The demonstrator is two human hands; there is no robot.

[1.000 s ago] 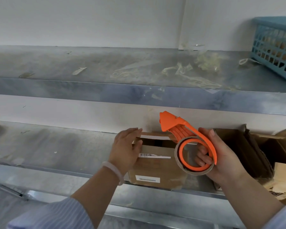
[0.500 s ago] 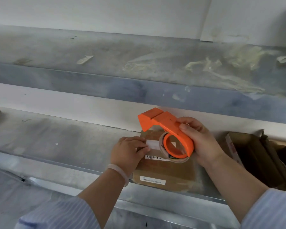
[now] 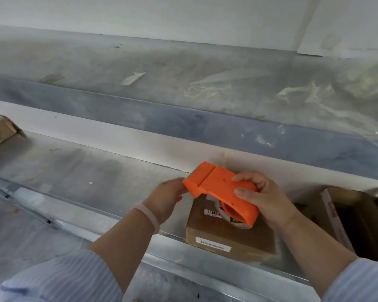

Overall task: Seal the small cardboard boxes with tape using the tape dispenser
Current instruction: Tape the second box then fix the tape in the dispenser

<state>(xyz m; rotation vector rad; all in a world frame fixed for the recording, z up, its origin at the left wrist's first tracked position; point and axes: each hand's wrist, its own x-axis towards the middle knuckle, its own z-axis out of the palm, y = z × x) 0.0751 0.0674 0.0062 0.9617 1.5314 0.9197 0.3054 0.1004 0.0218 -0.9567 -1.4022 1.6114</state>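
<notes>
Right hand (image 3: 265,200) around orange tape dispenser (image 3: 218,188)

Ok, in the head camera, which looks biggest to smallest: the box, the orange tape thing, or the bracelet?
1. Cardboard box and tape dispenser: about alike; the dispenser is nearer the camera, so unranked.
2. Bracelet: smallest.
</notes>
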